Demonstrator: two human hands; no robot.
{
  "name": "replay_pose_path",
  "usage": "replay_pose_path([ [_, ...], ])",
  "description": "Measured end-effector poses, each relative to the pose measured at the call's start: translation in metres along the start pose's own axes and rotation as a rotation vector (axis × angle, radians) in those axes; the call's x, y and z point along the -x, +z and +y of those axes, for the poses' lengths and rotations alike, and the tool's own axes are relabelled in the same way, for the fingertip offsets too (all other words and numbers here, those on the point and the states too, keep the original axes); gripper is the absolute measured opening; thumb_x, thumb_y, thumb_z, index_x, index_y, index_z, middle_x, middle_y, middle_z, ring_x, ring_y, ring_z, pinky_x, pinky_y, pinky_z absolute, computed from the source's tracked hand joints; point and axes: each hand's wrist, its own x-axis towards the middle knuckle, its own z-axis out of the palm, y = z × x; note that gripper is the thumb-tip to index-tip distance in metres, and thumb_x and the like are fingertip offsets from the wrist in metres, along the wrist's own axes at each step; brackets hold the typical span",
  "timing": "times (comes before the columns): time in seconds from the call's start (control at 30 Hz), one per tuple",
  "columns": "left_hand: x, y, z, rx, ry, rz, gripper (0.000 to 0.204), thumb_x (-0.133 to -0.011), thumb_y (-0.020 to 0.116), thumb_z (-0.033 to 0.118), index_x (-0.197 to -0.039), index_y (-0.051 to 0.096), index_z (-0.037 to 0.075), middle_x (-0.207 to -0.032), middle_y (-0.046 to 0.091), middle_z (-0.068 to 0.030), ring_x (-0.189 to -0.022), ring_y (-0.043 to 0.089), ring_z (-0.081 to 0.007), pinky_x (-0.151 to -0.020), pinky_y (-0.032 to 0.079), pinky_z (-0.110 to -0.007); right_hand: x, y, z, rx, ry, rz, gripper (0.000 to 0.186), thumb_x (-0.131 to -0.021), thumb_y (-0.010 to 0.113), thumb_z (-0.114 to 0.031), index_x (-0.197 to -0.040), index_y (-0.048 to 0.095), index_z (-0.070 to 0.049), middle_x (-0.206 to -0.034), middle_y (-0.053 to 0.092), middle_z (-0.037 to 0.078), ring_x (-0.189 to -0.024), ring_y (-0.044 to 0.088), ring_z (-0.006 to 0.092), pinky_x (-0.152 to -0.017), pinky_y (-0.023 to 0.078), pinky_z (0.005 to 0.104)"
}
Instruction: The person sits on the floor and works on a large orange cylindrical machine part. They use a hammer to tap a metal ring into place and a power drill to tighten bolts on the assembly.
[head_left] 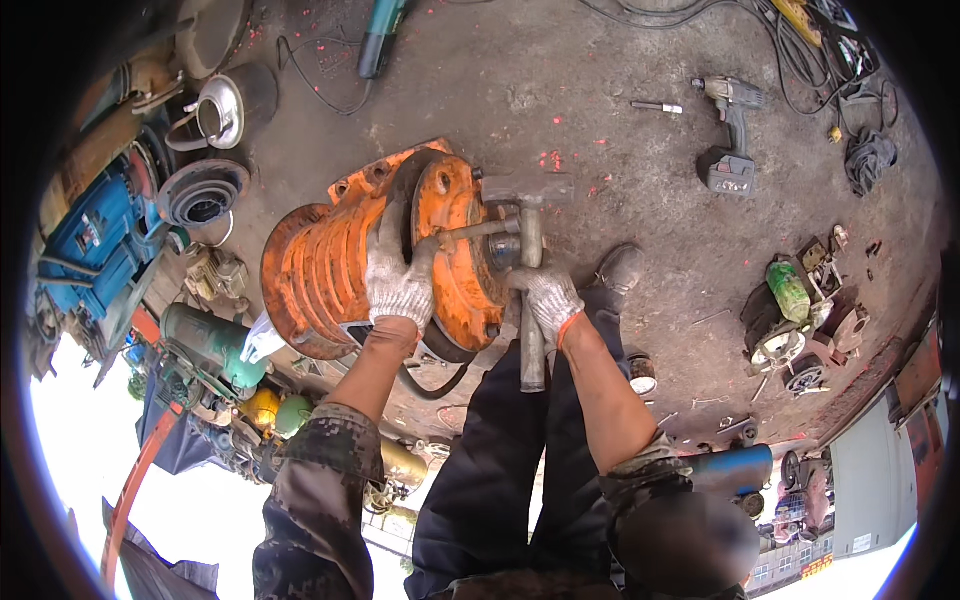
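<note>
An orange finned motor (325, 265) lies on its side on the floor in front of me, its round end flange (462, 270) facing right. My left hand (400, 283), in a dirty white knit glove, rests against the flange side, fingers closed round a short metal rod (480, 230). That rod points right across the flange; its left end is hidden by the glove. My right hand (545, 300), gloved too, grips the tubular handle of a hammer (533, 345). The hammer's head (545, 187) lies farther away, beyond the rod. The motor shaft (503, 252) is partly covered by the handle.
A cordless impact driver (735, 130) and a small tool (656, 107) lie at the far right. An angle grinder (380, 40) with its cable is at the top. A kettle (222, 110) and blue machine (95, 230) stand left; a green bottle (788, 290) lies among metal parts right.
</note>
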Motion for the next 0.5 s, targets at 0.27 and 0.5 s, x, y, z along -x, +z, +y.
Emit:
replay_pose_path([
  [0.27, -0.010, 0.004, 0.011, -0.105, -0.026, -0.040, 0.065, -0.096, 0.065, 0.002, -0.157, 0.044, -0.007, -0.155, 0.055, -0.0203, -0.143, 0.052, -0.0281, -0.121, 0.039, -0.037, 0.027, -0.032, 0.024, -0.509, -0.141, 0.219, 0.032, -0.086, 0.073, -0.009, -0.113, 0.058, -0.003, -0.071, 0.061, 0.009, -0.043, 0.056, 0.0213, -0.040, 0.049, 0.0351],
  [0.5, -0.011, 0.007, 0.020, 0.148, -0.038, -0.080, 0.066, -0.100, 0.068, 0.005, -0.159, 0.042, -0.005, -0.163, 0.048, -0.0206, -0.150, 0.047, -0.0310, -0.125, 0.036, -0.042, 0.032, -0.092, 0.059, -0.542, -0.107, 0.409, 0.023, -0.085, 0.072, -0.009, -0.105, 0.062, -0.004, -0.073, 0.061, 0.007, -0.053, 0.059, 0.0207, -0.047, 0.050, 0.0356],
])
